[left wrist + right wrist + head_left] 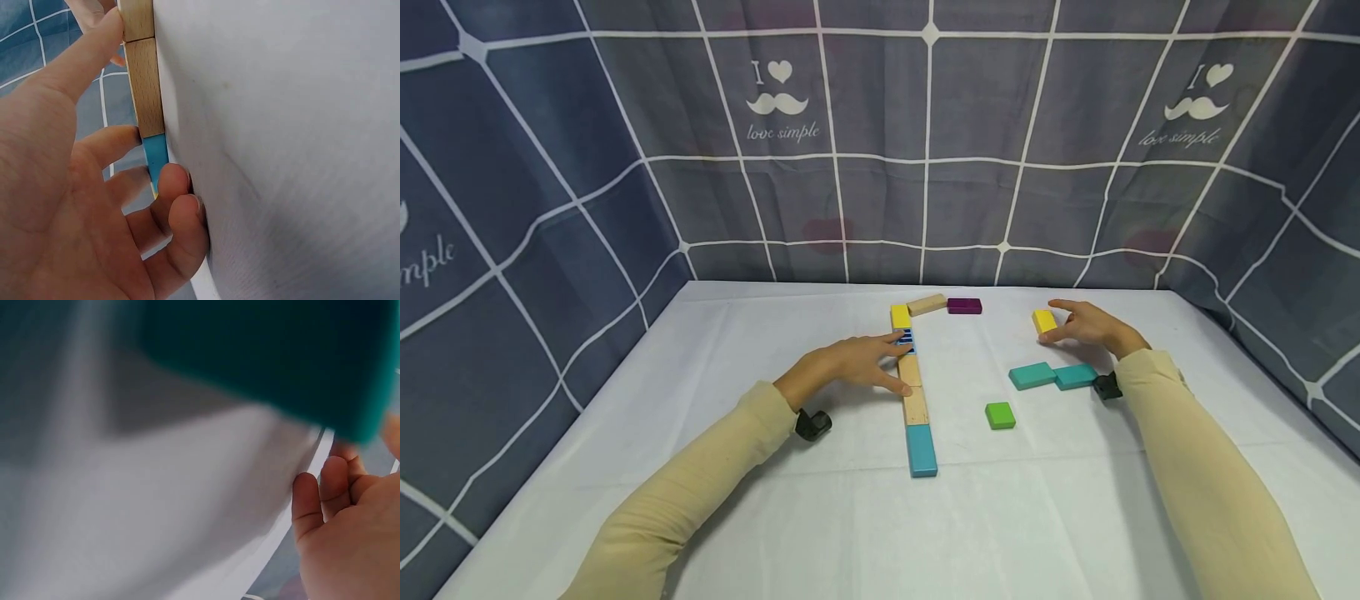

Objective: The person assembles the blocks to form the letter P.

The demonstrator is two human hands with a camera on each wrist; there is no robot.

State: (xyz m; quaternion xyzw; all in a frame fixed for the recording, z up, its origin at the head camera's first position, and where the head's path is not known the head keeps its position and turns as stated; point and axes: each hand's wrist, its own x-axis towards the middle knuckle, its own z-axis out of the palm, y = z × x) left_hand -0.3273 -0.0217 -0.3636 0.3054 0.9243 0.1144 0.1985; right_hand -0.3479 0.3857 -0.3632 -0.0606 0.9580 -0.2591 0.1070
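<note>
My left hand [880,362] lies flat against the left side of a straight row of blocks: yellow [900,317], blue-striped [906,340], two wooden ones [913,387] and blue [921,450]. The left wrist view has the thumb [94,50] pressed on a wooden block [145,94] and the fingers [178,187] beside a blue block [156,156]. My right hand [1060,323] pinches a separate yellow block [1042,321] between forefinger and thumb on the table. A blurred teal block [262,356] fills the top of the right wrist view, above that hand's fingers [331,494].
Two teal blocks [1051,376] lie end to end under my right wrist, and a green block [1000,415] sits in front of them. A tilted wooden block [927,304] and a purple block [964,306] lie at the row's far end. Curtain walls [880,167] enclose the white table [820,517].
</note>
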